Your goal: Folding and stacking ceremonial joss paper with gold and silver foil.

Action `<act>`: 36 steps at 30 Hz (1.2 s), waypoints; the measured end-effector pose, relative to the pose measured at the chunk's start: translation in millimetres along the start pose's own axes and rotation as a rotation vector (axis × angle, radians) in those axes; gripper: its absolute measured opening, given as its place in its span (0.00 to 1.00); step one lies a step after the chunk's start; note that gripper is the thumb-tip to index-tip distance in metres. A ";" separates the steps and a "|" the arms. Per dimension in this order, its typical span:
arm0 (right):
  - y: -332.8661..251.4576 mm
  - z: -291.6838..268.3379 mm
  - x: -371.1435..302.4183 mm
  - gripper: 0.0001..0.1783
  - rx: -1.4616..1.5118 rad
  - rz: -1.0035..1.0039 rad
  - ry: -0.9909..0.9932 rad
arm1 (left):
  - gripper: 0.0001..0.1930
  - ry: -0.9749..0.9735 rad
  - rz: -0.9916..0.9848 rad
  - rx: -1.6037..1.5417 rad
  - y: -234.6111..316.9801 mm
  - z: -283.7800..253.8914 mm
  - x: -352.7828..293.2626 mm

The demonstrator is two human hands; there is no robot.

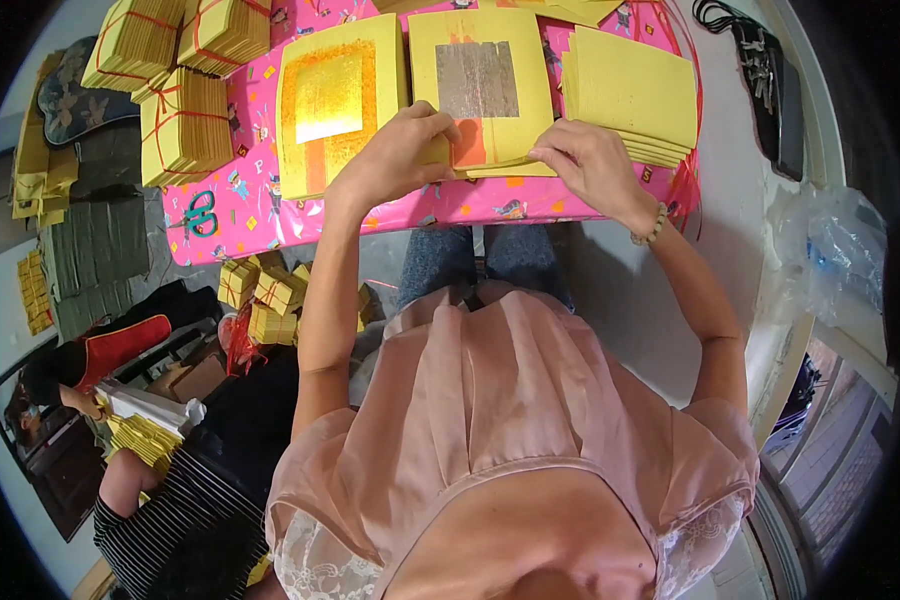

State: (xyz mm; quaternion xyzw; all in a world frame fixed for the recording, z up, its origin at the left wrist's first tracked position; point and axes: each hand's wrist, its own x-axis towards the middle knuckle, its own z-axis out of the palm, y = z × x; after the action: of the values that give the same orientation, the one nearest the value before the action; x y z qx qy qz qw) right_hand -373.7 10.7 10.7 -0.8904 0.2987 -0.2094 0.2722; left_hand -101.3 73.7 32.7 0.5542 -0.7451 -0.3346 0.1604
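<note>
In front of me is a stack of yellow joss paper with a silver foil square (478, 80), and both my hands are at its near edge. The fingers of my left hand (402, 152) curl over its near left corner, beside an orange-red patch. With thumb and fingertips, my right hand (592, 165) pinches the near right corner, where a few sheet edges show slightly apart. To the left lies a stack of joss paper with gold foil (330, 95). On the right, a fanned pile of yellow folded paper (632, 95) sits close to my right hand.
Bundles tied with red string (185, 125) pile up at the table's left. Green-handled scissors (201, 214) lie on the pink patterned tablecloth (255, 225). Smaller tied bundles (270, 290) are below the table. Another person (185, 480) handles yellow paper at lower left. Red strings (686, 185) hang at the right edge.
</note>
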 end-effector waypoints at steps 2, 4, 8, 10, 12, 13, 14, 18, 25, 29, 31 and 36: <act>-2.1 -0.2 0.7 0.11 0.002 0.005 0.004 | 0.18 -0.003 0.005 0.008 -2.9 0.2 -0.6; -2.3 -0.2 0.7 0.11 0.003 0.011 0.008 | 0.18 -0.008 0.010 0.014 -3.0 -0.2 0.0; -2.6 -0.5 2.5 0.11 0.005 0.017 0.011 | 0.18 -0.023 0.008 0.010 -2.2 -1.5 0.2; -2.7 -2.2 2.3 0.12 -0.001 0.022 0.019 | 0.18 -0.016 0.017 -0.003 0.9 -1.0 1.2; -2.8 -3.7 2.6 0.10 -0.020 0.052 -0.014 | 0.19 0.037 0.048 0.073 10.0 0.1 0.7; -3.2 -4.3 2.6 0.10 -0.025 0.044 -0.005 | 0.19 0.045 0.054 0.082 11.9 3.7 2.0; -4.1 -5.0 1.9 0.10 -0.026 0.043 -0.003 | 0.17 0.079 0.054 0.147 11.2 11.0 3.6; -17.5 -10.8 1.7 0.09 -0.059 -0.022 0.050 | 0.12 0.113 0.019 0.264 15.6 12.9 2.6; -22.1 -18.2 32.1 0.09 -0.271 -0.158 0.136 | 0.10 0.185 0.075 0.303 18.1 1.2 12.9; -9.6 -38.0 71.6 0.08 -0.190 -0.073 0.164 | 0.22 0.494 0.198 0.326 41.0 -4.6 24.5; 4.5 -41.6 94.7 0.08 -0.199 -0.055 0.181 | 0.31 0.570 0.285 0.395 36.8 0.3 28.9; 44.8 -36.0 144.7 0.12 -0.252 0.165 0.035 | 0.42 0.447 0.185 0.487 15.7 24.1 53.7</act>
State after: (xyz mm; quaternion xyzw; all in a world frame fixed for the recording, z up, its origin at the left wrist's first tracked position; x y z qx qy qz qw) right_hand -305.5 -126.0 41.3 -0.8862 0.3993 -0.1626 0.1695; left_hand -145.2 33.8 18.8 0.5660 -0.7965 -0.0011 0.2125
